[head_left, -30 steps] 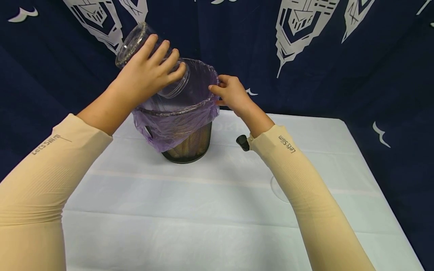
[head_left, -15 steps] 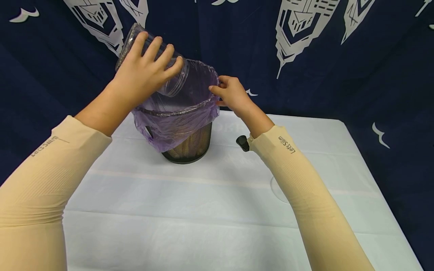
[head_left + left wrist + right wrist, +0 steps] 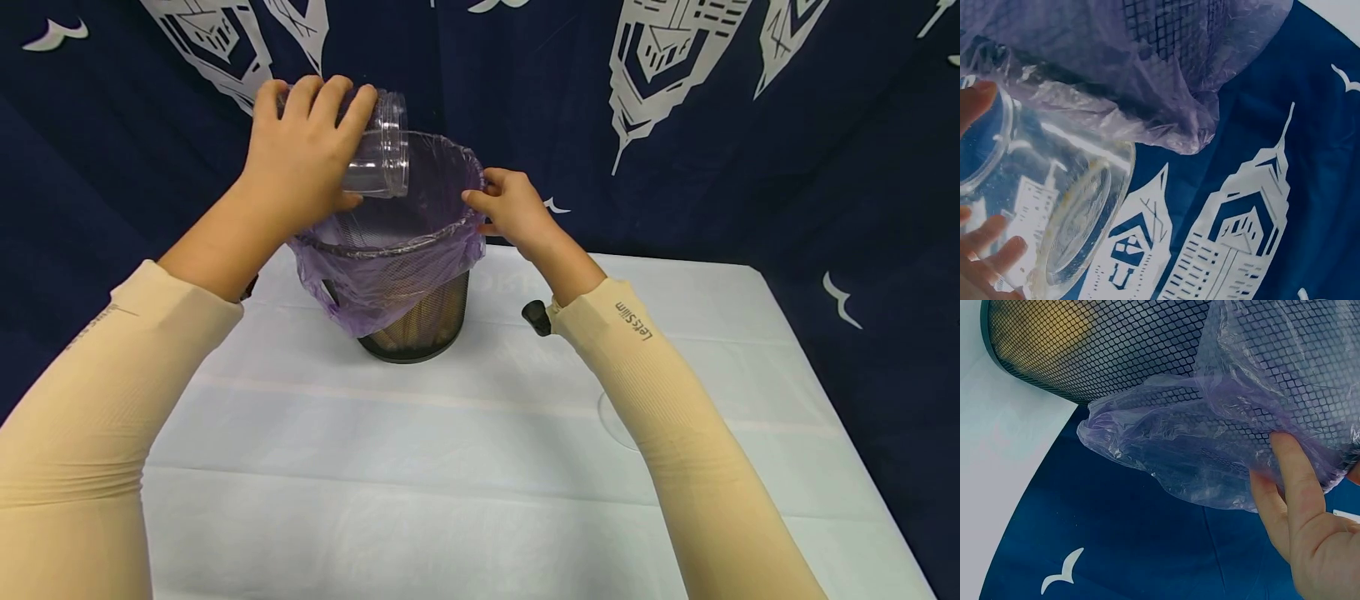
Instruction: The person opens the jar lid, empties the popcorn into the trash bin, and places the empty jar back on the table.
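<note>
My left hand (image 3: pixel 303 154) grips a clear plastic jar (image 3: pixel 378 158) over the left side of a black mesh wastebasket (image 3: pixel 431 321). The jar lies nearly level, its threaded mouth facing right above the basket's opening. In the left wrist view, yellowish residue marks the base of the jar (image 3: pixel 1072 187), which looks otherwise see-through. A purple bin liner (image 3: pixel 390 287) lines the basket and folds down over its rim. My right hand (image 3: pixel 517 208) holds the rim at the right, thumb inside; in the right wrist view its fingers (image 3: pixel 1297 481) press the liner from outside.
The basket stands on a white-covered table (image 3: pixel 450 467), near its back edge. A clear round outline (image 3: pixel 615 425), perhaps a lid, lies partly hidden by the right forearm. Behind hangs a dark blue cloth (image 3: pixel 525 75) with white prints. Something pale yellow (image 3: pixel 1054 328) shows through the mesh.
My left hand has turned the jar from mouth-down tilt to nearly level, its base coming down and its mouth rising a little. The right hand has stayed at the rim.
</note>
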A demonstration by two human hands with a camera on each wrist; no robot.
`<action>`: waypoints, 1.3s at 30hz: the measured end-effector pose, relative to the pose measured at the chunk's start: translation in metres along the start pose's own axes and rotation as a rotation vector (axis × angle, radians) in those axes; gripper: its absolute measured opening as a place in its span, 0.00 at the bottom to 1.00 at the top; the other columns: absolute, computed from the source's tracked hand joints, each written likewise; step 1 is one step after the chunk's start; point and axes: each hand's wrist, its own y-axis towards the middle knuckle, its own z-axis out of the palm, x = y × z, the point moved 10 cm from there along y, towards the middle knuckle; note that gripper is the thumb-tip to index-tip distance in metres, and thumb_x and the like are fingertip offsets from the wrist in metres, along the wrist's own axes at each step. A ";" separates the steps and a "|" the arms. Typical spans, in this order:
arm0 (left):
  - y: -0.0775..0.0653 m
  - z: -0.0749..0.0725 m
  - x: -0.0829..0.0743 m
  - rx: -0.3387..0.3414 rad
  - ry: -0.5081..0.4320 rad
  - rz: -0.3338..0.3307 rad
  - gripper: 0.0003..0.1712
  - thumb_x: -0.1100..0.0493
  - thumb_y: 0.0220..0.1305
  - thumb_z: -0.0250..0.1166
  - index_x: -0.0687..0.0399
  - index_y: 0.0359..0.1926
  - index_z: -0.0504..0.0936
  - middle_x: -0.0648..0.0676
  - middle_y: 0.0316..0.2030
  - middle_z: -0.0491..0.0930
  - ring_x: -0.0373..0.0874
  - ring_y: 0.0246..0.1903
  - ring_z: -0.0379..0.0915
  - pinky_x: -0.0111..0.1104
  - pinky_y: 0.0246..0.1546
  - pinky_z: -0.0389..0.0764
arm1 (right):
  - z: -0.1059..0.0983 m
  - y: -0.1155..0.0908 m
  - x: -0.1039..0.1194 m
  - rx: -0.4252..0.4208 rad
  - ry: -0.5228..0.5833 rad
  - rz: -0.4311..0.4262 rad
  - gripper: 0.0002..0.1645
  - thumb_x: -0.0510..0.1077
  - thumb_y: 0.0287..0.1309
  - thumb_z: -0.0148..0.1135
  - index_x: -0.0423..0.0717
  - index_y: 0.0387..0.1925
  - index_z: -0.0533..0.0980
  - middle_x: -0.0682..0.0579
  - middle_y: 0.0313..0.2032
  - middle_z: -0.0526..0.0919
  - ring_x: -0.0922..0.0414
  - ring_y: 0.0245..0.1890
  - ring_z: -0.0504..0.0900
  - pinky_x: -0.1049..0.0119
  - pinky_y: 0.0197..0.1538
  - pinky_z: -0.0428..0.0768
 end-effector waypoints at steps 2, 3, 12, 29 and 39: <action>0.000 0.001 0.007 0.010 -0.060 -0.051 0.59 0.52 0.35 0.75 0.61 0.65 0.50 0.67 0.59 0.56 0.63 0.57 0.51 0.56 0.54 0.50 | 0.000 0.000 0.000 0.001 0.000 -0.001 0.33 0.39 0.61 0.51 0.37 0.65 0.52 0.42 0.58 0.67 0.53 0.55 0.69 0.60 0.46 0.75; 0.000 0.001 0.011 0.014 -0.087 -0.077 0.59 0.51 0.36 0.75 0.61 0.65 0.50 0.67 0.59 0.56 0.62 0.57 0.50 0.56 0.55 0.49 | 0.000 0.000 0.000 0.002 -0.001 -0.002 0.33 0.39 0.62 0.51 0.37 0.65 0.52 0.42 0.58 0.67 0.52 0.55 0.69 0.60 0.46 0.75; -0.004 0.001 0.036 -0.009 -0.332 -0.264 0.60 0.46 0.39 0.73 0.58 0.67 0.47 0.62 0.63 0.55 0.59 0.61 0.49 0.54 0.57 0.49 | 0.001 0.000 0.001 0.006 0.000 -0.011 0.32 0.38 0.62 0.51 0.37 0.65 0.53 0.42 0.58 0.67 0.52 0.55 0.69 0.60 0.46 0.75; -0.020 -0.017 0.029 -0.182 -1.076 -0.369 0.55 0.60 0.38 0.75 0.47 0.65 0.50 0.52 0.57 0.63 0.39 0.56 0.61 0.33 0.55 0.63 | 0.000 0.001 -0.001 0.001 0.001 0.005 0.33 0.38 0.62 0.50 0.37 0.66 0.51 0.41 0.59 0.65 0.54 0.56 0.68 0.61 0.46 0.75; -0.027 -0.040 -0.012 -0.253 -1.365 -0.192 0.55 0.72 0.34 0.73 0.58 0.63 0.51 0.57 0.57 0.63 0.48 0.57 0.61 0.37 0.56 0.63 | 0.000 0.002 0.000 -0.006 0.046 -0.019 0.27 0.37 0.61 0.51 0.36 0.61 0.61 0.40 0.53 0.71 0.52 0.51 0.73 0.59 0.46 0.75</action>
